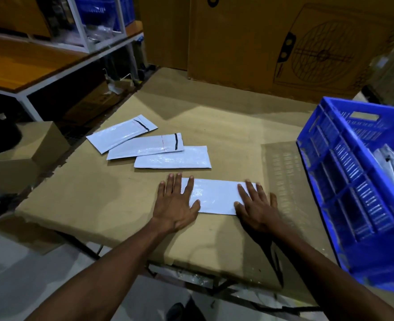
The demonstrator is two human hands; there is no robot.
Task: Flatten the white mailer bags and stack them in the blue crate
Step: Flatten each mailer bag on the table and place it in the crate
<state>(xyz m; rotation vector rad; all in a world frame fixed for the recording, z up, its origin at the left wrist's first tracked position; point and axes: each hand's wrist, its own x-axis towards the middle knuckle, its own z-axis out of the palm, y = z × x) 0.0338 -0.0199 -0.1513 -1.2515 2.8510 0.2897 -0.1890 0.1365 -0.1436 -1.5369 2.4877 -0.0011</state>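
Left hand (pixel 176 202) and right hand (pixel 257 205) flat, fingers spread straight, pressing white mailer bag (pixel 214 195) on desk (pixel 226 126); no legible writing.

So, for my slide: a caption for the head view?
Both hands, left and right, press a mailer flat beside the crate.

left hand (pixel 176 200) + right hand (pixel 256 205) flat on mailer bag (pixel 214 195) | 3 bags (pixel 145 144) beyond | blue crate (pixel 353 181) right, seemingly holding bags

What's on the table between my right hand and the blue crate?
Nothing. In the head view, only bare cardboard table top lies between the right hand and the blue crate.
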